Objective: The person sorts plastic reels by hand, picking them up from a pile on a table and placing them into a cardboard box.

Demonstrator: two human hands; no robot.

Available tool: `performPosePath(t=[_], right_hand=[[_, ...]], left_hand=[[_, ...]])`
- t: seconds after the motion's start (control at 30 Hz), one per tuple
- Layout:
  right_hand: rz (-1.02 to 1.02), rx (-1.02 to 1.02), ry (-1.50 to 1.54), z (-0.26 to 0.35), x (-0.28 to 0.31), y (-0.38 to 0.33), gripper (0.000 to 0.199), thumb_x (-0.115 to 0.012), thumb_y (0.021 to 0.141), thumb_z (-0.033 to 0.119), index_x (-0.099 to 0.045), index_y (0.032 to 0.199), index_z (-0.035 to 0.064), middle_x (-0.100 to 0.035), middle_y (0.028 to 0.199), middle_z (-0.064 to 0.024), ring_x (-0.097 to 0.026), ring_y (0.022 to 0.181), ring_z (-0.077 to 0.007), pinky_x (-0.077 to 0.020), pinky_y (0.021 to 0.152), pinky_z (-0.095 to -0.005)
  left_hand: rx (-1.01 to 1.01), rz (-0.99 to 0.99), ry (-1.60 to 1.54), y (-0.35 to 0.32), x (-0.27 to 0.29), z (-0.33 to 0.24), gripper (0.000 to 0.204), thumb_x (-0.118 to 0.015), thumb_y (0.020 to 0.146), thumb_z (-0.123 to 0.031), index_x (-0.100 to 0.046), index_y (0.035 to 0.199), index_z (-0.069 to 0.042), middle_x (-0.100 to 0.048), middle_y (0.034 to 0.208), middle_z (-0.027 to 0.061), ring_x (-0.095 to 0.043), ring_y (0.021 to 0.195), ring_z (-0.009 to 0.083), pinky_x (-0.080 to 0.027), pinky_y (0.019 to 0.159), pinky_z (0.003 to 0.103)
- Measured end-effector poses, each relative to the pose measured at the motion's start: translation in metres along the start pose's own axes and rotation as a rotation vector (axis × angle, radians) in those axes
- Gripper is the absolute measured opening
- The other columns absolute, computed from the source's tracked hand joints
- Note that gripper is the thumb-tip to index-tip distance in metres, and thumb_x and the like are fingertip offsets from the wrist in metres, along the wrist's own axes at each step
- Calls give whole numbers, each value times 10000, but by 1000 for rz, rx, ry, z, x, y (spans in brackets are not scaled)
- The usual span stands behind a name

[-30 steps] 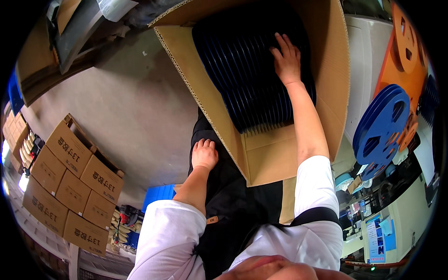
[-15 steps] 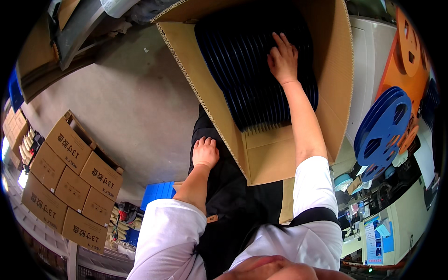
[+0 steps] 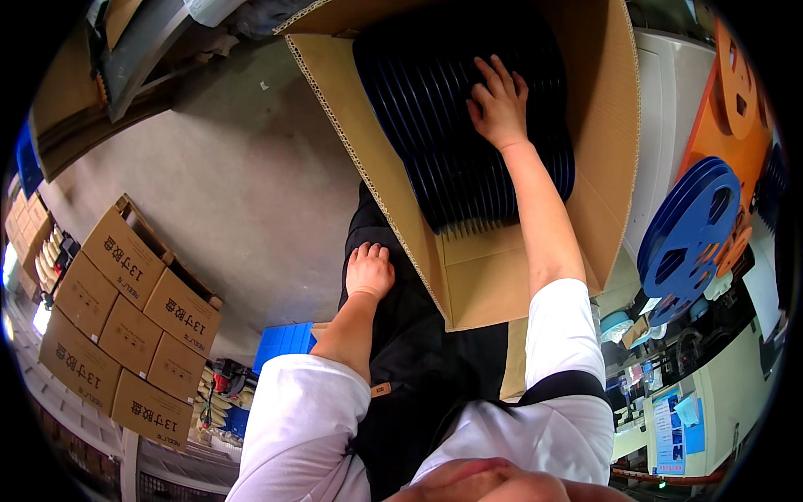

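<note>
An open cardboard box (image 3: 602, 125) stands in front of me, tilted in view. Inside it, several thin black reels (image 3: 456, 180) are packed on edge in a close row, with bluish glints along their rims. My right hand (image 3: 500, 109) reaches into the box and lies over the upper part of the row, fingers spread and pointing away from me. It seems to touch the reel edges, though its fingertips grip none that I can see. On my dark-clothed thigh rests my left hand (image 3: 370, 270), palm down, fingers laid out, left of the box.
Stacked closed cartons (image 3: 130, 335) stand on the left, near a blue bin (image 3: 283, 345). To the right of the box are large blue reels (image 3: 690, 230) and orange reels (image 3: 736, 92). A grey metal shelf or table (image 3: 146, 58) juts in at the upper left.
My right hand has shifted slightly left along the reels, and its fingers have spread apart. The left hand stays on the thigh.
</note>
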State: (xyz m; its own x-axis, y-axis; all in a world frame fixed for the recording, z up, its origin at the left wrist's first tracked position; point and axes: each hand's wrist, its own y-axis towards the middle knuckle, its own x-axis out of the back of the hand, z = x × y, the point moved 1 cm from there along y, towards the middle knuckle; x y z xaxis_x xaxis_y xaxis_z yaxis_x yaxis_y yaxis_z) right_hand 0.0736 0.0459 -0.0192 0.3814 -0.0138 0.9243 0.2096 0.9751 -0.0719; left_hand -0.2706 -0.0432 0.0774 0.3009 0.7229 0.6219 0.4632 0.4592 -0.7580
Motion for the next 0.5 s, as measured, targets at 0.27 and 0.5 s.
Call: performPosePath(t=[0.27, 0.5], right_hand=[[-11, 155, -78, 7, -19, -2, 151, -635, 749, 64, -575, 855, 154, -421, 1382, 1, -310, 1340, -217, -294, 1036, -506], [-38, 45, 99, 21, -5, 2, 139, -648, 738, 63, -579, 826, 144, -435, 1367, -7, -306, 1343, -227, -259, 1026, -567]], left_hand=[[18, 41, -48, 0, -2, 0, 221, -532, 787, -200, -606, 952, -73, -599, 1097, 65, -496, 1120, 253, -389, 975, 404], [25, 63, -62, 0, -3, 0, 228, -531, 792, -205, -598, 963, -70, -589, 1124, 71, -485, 1144, 265, -377, 992, 414]])
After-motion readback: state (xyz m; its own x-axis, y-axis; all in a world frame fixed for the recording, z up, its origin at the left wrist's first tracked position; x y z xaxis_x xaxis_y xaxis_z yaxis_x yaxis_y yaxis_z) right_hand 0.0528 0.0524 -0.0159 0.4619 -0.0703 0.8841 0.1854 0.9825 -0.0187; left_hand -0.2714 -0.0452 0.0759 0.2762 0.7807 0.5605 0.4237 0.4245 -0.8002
